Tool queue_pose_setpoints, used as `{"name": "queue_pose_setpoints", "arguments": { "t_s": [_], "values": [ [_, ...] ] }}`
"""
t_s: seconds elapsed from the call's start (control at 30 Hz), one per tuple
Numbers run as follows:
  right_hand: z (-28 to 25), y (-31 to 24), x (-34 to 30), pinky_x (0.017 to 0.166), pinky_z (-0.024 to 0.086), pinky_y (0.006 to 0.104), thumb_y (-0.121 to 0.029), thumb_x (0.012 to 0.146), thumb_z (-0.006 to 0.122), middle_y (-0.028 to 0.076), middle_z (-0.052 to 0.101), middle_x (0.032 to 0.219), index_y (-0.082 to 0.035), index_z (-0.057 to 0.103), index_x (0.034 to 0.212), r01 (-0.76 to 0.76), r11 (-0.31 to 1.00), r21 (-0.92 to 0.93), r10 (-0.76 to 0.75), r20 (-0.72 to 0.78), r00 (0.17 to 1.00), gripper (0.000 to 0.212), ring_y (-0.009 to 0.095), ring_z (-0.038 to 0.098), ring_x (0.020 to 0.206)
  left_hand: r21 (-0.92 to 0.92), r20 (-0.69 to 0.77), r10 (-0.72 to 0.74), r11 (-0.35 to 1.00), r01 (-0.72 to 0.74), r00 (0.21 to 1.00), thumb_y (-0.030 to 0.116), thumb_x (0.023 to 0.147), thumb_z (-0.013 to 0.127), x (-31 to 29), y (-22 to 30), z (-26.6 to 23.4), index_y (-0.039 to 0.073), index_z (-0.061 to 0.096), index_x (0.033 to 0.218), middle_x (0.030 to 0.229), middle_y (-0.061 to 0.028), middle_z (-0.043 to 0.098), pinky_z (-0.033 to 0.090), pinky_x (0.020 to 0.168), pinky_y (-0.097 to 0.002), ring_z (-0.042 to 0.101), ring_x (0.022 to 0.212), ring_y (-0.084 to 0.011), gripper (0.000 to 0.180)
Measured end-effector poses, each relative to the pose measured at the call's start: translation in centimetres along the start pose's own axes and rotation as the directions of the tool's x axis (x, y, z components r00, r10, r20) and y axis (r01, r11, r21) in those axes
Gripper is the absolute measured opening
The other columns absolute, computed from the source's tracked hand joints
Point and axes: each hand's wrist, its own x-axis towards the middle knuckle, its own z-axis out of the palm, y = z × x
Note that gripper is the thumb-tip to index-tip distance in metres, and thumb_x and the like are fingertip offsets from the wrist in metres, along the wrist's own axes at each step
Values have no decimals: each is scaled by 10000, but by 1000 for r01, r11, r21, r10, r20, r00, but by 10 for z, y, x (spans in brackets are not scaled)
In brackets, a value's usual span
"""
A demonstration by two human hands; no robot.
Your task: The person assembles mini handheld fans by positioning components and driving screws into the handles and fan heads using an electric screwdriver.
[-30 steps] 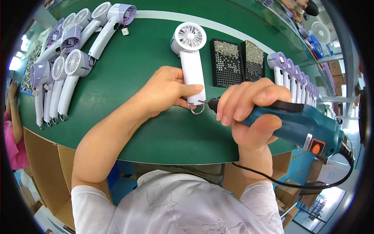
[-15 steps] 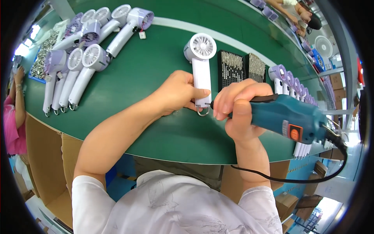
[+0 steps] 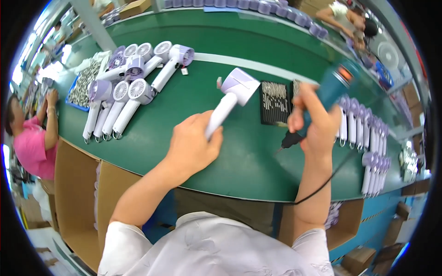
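Observation:
My left hand is wrapped round the handle of a white and lilac handheld fan, which is held tilted with its head pointing up and to the right. A small tag-like white piece hangs beside the fan head. In my right hand is a teal electric screwdriver, its body blurred by motion. The screwdriver's thin bit points down and left over the green table, apart from the fan. Just beyond my right hand lies a black tray holding rows of small metal screws.
Several white and lilac fans lie at the left, near a blue bin of metal parts. More fans stand in rows at the right. Cardboard boxes sit below the table edge. A person in pink works at the far left.
The screwdriver bit has come away from the base of the fan's handle, and the tool has swung upright. My left hand has moved left, turning the fan so its grille no longer shows.

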Motion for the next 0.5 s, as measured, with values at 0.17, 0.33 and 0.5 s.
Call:
{"name": "queue_pose_setpoints", "arguments": {
  "t_s": [0.17,0.33,0.5],
  "values": [
    [16,23,11,410,446,295,-207,833,797,113,676,766,42,650,910,-257,891,-374,347,196,917,299,129,557,442,287,-89,197,944,-165,976,-28,831,717,-45,-3,-10,-63,633,1241,1033,-211,664,552,693,-407,677,820,-355,420],
    [14,32,13,459,522,303,-235,856,728,128,642,598,79,670,813,-225,715,-662,492,248,834,322,180,640,469,383,-37,232,902,-200,972,-35,829,729,-70,1,7,-61,640,1250,1062,-198,640,547,712,-389,662,868,-325,431],
    [1,52,19,414,450,291,-208,812,785,109,668,695,61,663,859,-230,713,-662,510,264,819,299,145,580,437,342,-24,251,912,-228,968,-2,794,805,-82,21,20,-91,630,1255,1081,-204,605,533,696,-373,638,877,-308,501]
  ]
}}
